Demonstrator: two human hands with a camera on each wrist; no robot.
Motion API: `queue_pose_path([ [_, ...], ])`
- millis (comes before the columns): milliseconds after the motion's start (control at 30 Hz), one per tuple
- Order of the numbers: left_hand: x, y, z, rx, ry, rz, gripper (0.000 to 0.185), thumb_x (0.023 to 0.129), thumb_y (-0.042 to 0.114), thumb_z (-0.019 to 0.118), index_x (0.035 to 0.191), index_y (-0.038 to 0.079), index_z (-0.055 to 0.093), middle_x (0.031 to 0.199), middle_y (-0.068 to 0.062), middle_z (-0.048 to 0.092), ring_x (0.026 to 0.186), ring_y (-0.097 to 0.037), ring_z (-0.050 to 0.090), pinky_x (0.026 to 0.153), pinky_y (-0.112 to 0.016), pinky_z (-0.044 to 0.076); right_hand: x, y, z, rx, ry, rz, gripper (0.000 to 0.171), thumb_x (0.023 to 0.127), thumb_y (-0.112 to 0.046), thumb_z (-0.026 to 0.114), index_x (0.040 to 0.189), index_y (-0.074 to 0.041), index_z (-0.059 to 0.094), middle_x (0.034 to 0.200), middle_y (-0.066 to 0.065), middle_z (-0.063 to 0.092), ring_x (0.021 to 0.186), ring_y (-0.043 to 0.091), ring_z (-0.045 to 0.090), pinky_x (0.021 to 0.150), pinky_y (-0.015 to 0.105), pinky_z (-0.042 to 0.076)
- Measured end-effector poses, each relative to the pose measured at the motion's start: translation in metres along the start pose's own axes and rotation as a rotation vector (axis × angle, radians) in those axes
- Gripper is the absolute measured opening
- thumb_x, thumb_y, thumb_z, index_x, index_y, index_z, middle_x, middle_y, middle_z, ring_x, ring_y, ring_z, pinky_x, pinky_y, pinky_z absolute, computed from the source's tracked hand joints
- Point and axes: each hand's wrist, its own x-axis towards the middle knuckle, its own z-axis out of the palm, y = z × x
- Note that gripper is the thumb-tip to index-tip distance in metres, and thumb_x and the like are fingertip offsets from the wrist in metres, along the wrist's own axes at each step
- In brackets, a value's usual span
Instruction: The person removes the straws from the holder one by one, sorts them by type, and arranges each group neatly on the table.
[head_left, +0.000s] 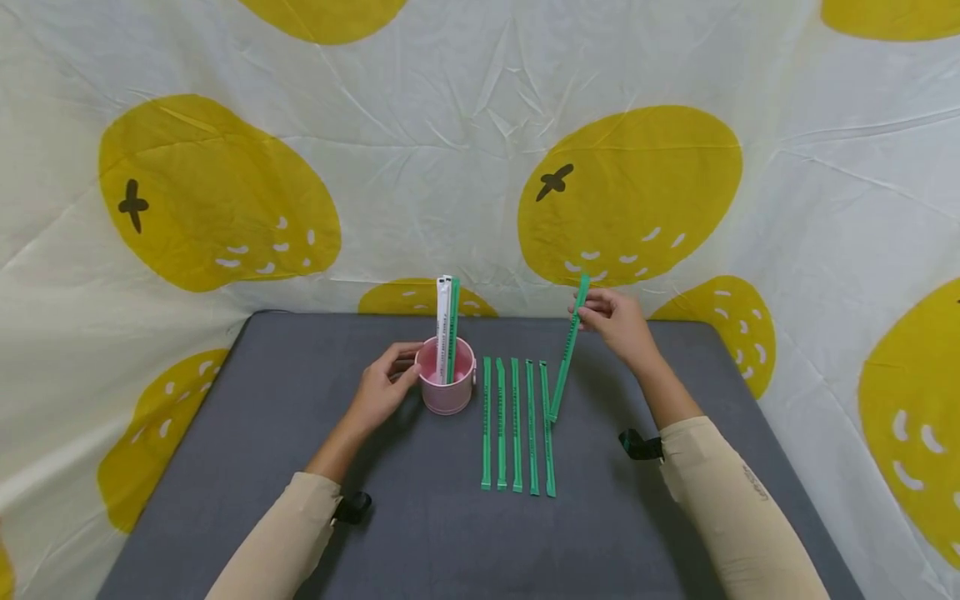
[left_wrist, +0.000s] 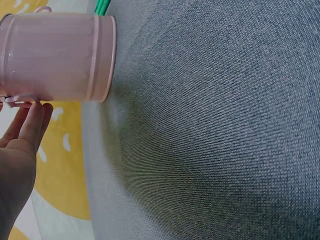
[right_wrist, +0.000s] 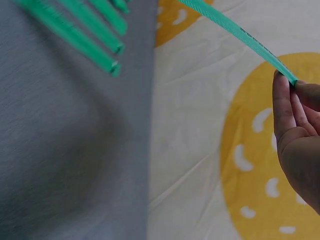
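Observation:
My right hand [head_left: 615, 321] pinches a slim green stick packet [head_left: 572, 346] near its upper end, between thumb and fingers. The packet slants down to the left, its lower end overlapping the rightmost of several green stick packets [head_left: 516, 425] laid side by side on the table. In the right wrist view the held packet [right_wrist: 245, 37] bends slightly and carries small dark print. At the left, my left hand [head_left: 378, 387] holds the side of a small pink pail [head_left: 447, 398], thumb in front and fingers behind. White and green stick packets [head_left: 442, 325] stand upright in the pail.
The dark grey table [head_left: 420, 517] runs back to a pale cloth [head_left: 420, 192] with yellow fruit prints, which hangs behind and at both sides. Black wrist straps [head_left: 641, 444] sit at both beige sleeves.

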Motion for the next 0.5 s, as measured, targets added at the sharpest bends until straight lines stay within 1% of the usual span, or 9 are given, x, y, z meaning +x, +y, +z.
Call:
queue_pose_path([
  [100,0.0,0.002,0.0,0.0,0.0,0.002,0.039,0.099,-0.001,0.064,0.138,-0.006,0.058,0.134,-0.031,0.062,0.122,-0.05,0.062,0.102,-0.064,0.049,-0.005,0.012,-0.001,-0.019,-0.009,0.019,0.036,0.104,-0.009,0.06,0.138,0.005,0.058,0.126,0.03,0.068,0.09,-0.003,0.07,0.079,0.02,0.06],
  [133,0.0,0.002,0.0,-0.001,-0.001,0.003,0.039,0.099,-0.001,0.064,0.137,-0.007,0.058,0.134,-0.031,0.062,0.121,-0.05,0.062,0.102,-0.064,0.049,-0.008,0.015,-0.001,-0.025,-0.013,0.032,0.037,0.105,-0.009,0.06,0.139,0.006,0.057,0.126,0.031,0.068,0.092,0.001,0.072,0.078,0.019,0.06],
  [200,0.0,0.003,0.0,-0.005,-0.001,0.005,0.039,0.099,-0.002,0.064,0.137,-0.007,0.058,0.133,-0.032,0.062,0.121,-0.051,0.062,0.101,-0.064,0.05,-0.012,0.021,-0.001,-0.037,-0.024,0.057,0.038,0.105,-0.009,0.059,0.139,0.007,0.056,0.127,0.031,0.067,0.093,0.003,0.072,0.078,0.019,0.06],
  [333,0.001,0.003,-0.001,-0.003,-0.005,0.003,0.039,0.099,-0.002,0.064,0.137,-0.007,0.058,0.133,-0.032,0.063,0.121,-0.05,0.063,0.1,-0.063,0.051,-0.018,0.037,0.002,-0.071,-0.039,0.107,0.04,0.105,-0.012,0.06,0.139,0.007,0.055,0.126,0.03,0.069,0.097,0.019,0.075,0.077,0.02,0.06],
  [367,0.001,0.003,-0.001,0.001,-0.005,0.001,0.039,0.099,-0.001,0.064,0.137,-0.007,0.058,0.133,-0.031,0.063,0.12,-0.049,0.063,0.1,-0.063,0.051,-0.018,0.042,0.004,-0.08,-0.046,0.11,0.039,0.105,-0.011,0.06,0.138,0.008,0.056,0.125,0.029,0.07,0.095,0.02,0.075,0.077,0.021,0.06],
  [433,0.001,0.002,-0.001,0.007,-0.008,-0.011,0.039,0.099,-0.001,0.064,0.138,-0.006,0.058,0.134,-0.03,0.063,0.121,-0.049,0.063,0.1,-0.063,0.051,-0.02,0.051,0.008,-0.101,-0.061,0.116,0.038,0.104,-0.011,0.061,0.137,0.009,0.056,0.122,0.028,0.071,0.095,0.027,0.076,0.078,0.027,0.062],
  [500,0.001,0.002,0.0,0.012,-0.008,-0.021,0.04,0.099,0.0,0.064,0.138,-0.004,0.058,0.135,-0.028,0.063,0.122,-0.048,0.063,0.101,-0.062,0.051,-0.022,0.059,0.012,-0.109,-0.083,0.126,0.037,0.104,-0.01,0.062,0.135,0.01,0.057,0.119,0.027,0.072,0.092,0.028,0.076,0.081,0.034,0.063],
])
